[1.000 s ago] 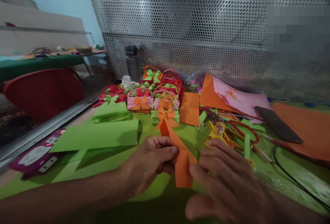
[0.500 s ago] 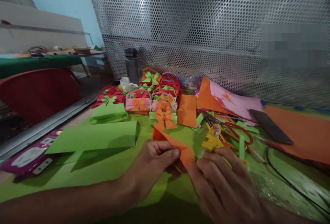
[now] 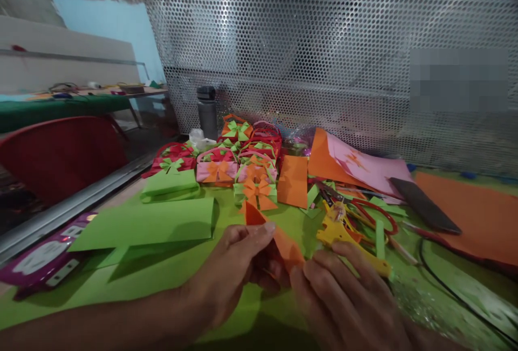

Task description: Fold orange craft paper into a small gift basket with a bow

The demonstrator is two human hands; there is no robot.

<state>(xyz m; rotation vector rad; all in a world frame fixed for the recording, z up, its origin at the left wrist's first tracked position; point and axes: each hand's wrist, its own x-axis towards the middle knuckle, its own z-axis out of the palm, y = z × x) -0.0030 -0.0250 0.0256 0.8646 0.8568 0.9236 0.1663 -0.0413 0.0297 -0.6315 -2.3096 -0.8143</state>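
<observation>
Both of my hands hold one folded strip of orange paper (image 3: 279,238) low over the green table (image 3: 162,270). My left hand (image 3: 238,270) pinches its upper part between thumb and fingers. My right hand (image 3: 343,302) grips its lower end, fingers curled. Just beyond the paper stands a small green paper box with an orange bow (image 3: 256,191).
Several paper baskets with bows (image 3: 238,151) are clustered behind. Folded green sheets (image 3: 149,224) lie at left, a yellow tool (image 3: 343,232) and red-handled scissors (image 3: 376,211) at right. A black phone (image 3: 424,205), orange sheets (image 3: 477,216), a grey bottle (image 3: 208,111) and a perforated metal screen (image 3: 324,60) stand farther back.
The orange strip hung long and nearly upright a second ago; now it is folded shorter and tilted, and both hands have closed in on it.
</observation>
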